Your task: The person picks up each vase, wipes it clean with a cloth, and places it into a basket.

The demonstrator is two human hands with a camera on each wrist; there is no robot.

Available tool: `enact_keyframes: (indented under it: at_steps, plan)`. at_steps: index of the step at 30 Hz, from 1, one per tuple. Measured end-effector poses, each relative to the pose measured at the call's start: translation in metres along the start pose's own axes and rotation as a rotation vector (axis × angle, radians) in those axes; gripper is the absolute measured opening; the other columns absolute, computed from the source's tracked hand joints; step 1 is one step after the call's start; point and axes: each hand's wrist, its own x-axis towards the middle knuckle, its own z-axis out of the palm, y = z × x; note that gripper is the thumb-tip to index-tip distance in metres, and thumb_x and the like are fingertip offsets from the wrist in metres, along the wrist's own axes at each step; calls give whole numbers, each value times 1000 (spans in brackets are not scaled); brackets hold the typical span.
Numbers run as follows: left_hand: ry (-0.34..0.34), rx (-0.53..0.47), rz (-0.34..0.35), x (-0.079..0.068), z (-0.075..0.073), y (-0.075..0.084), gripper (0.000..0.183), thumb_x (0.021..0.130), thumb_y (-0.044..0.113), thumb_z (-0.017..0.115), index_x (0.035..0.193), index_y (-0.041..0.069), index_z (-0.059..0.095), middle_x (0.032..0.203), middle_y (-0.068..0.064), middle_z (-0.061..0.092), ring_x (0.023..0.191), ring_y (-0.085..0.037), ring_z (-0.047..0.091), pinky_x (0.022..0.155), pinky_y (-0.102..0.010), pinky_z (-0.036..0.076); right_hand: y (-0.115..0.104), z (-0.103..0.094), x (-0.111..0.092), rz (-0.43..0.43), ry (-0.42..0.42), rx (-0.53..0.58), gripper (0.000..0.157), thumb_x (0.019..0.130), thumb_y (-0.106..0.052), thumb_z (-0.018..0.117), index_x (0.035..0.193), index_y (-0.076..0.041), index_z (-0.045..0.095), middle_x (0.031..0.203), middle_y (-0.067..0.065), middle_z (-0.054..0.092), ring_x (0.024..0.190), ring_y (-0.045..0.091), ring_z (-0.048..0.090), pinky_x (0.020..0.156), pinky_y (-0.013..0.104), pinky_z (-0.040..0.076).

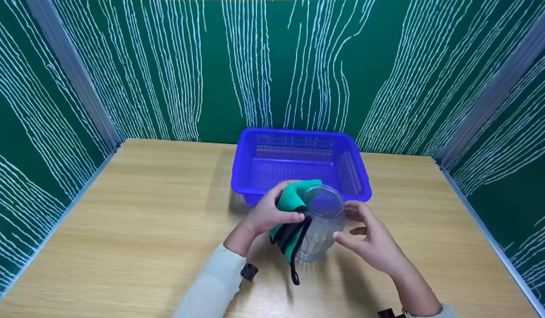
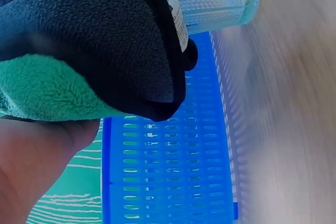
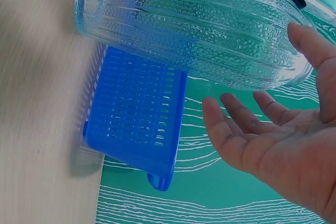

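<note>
A clear glass jar (image 1: 322,225) with a ribbed, dotted surface is upright in front of the basket, its round mouth facing up. My left hand (image 1: 272,210) grips a green and black cloth (image 1: 294,198) with a hanging loop, thumb in front and fingers behind, and the cloth lies against the jar's left side. In the left wrist view the folded cloth (image 2: 89,40) covers much of the jar. To the right of the jar, my right hand (image 1: 371,238) has its fingers spread. Its thumb (image 3: 310,40) is right at the glass near the mouth, while the other fingers stand apart from it.
A blue-purple plastic basket (image 1: 234,176) with slotted walls stands behind the jar at the back of the wooden table (image 1: 166,212). Green panels (image 1: 294,66) with white wavy lines enclose the table at the back and sides, joined by metal posts (image 1: 73,66).
</note>
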Motion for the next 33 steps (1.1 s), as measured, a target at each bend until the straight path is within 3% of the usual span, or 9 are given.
enact_keyframes:
  at_steps: [7, 13, 18, 23, 30, 33]
  plan:
    - [-11, 75, 3, 3, 5, 3, 67, 63, 36, 75, 121, 40, 43, 120, 11, 43, 108, -15, 45, 84, -35, 41, -1, 0, 0, 1, 15, -9, 60, 72, -32, 70, 122, -18, 40, 118, 1, 51, 108, 18, 48, 80, 38, 44]
    - [-86, -26, 75, 2, 12, 10, 74, 65, 24, 74, 129, 24, 36, 125, -10, 45, 111, -33, 44, 84, -37, 42, 0, 0, -2, -15, 25, -26, 57, 74, -26, 70, 123, -21, 41, 118, 0, 52, 108, 16, 49, 79, 37, 45]
    - [-113, -31, 124, -1, 15, 18, 81, 65, 26, 74, 132, 14, 31, 126, -15, 44, 111, -37, 44, 85, -36, 42, 2, 0, -2, -16, 26, -31, 54, 74, -25, 69, 122, -25, 43, 113, -2, 55, 105, 12, 50, 79, 35, 45]
    - [-134, -17, 101, 0, 12, 19, 78, 65, 24, 74, 131, 17, 33, 126, -16, 45, 111, -36, 43, 85, -37, 40, -3, -1, -3, 9, 21, -16, 53, 75, -26, 69, 121, -24, 45, 112, -3, 57, 104, 11, 51, 79, 36, 45]
    - [-152, -6, 94, 1, 10, 16, 77, 65, 24, 74, 130, 20, 33, 126, -17, 44, 112, -37, 43, 87, -37, 39, -27, -4, -8, 25, 24, 1, 53, 75, -17, 68, 123, -13, 46, 112, 2, 58, 103, 17, 53, 78, 40, 45]
    - [-148, 9, 100, 0, 10, 12, 79, 64, 29, 74, 130, 20, 32, 126, -16, 44, 110, -31, 45, 88, -35, 39, -32, -5, -9, 34, 22, 1, 52, 75, -16, 68, 123, -12, 46, 112, 3, 58, 104, 17, 53, 78, 40, 45]
